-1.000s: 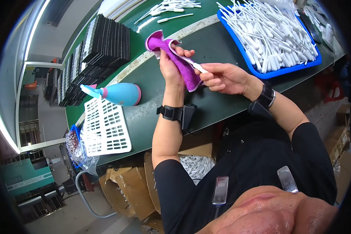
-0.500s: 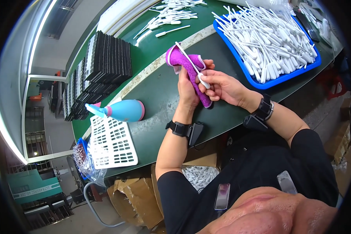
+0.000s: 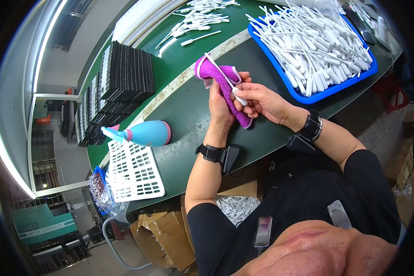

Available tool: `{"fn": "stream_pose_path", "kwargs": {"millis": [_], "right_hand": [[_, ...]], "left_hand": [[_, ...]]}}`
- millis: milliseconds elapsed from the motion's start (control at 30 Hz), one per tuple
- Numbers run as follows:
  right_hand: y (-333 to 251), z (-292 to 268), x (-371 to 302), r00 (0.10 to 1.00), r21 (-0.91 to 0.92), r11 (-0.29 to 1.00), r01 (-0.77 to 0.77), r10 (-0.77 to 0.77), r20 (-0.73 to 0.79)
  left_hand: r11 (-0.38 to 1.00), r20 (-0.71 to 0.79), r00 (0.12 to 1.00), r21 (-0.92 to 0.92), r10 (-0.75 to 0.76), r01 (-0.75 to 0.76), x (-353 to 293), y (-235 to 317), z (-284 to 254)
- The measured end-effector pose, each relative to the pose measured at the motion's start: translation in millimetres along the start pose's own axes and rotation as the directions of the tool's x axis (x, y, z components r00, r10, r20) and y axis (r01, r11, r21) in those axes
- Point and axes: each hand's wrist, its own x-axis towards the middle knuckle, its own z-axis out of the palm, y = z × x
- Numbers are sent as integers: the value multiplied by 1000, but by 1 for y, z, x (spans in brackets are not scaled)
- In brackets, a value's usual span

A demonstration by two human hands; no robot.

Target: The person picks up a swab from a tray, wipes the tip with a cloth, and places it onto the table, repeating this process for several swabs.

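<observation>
A purple cloth (image 3: pixel 211 70) with a pale edge is gripped by my left hand (image 3: pixel 220 106), its lower end hanging past the palm. Across the cloth lies a slim white plastic stick (image 3: pixel 238 96) with a thicker end. My right hand (image 3: pixel 267 102) pinches that thick end between thumb and fingers. The thin end points up and away to the left, over the top of the cloth. Both hands are close together above the dark green table (image 3: pixel 184 106). Part of my left fingers is hidden behind the cloth.
A blue tray (image 3: pixel 308 99) heaped with similar white sticks is at the right. More loose sticks (image 3: pixel 200 20) lie at the back. To the left are stacked black trays (image 3: pixel 129 69), a blue spray bottle (image 3: pixel 149 133) and a white slotted basket (image 3: pixel 138 172). Cardboard boxes (image 3: pixel 168 234) stand below.
Both hands keep their hold on the cloth and the stick. The stick's thin end has shifted slightly down, and the cloth's folds have moved a little. The whole view has shifted slightly.
</observation>
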Motion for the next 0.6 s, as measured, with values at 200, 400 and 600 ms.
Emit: {"fn": "stream_pose_path", "kwargs": {"millis": [200,400,600], "right_hand": [[11,1,3,966,-394,910,133,-208,-154],[-34,21,-42,955,-771,619,151,-292,-47],[-73,0,-32,876,-712,658,247,-465,-126]], "left_hand": [[835,74,974,505,214,-221,0,-5,12],[798,-33,943,543,331,-261,-5,2,-5],[886,226,964,463,-140,20,-20,-9,16]]}}
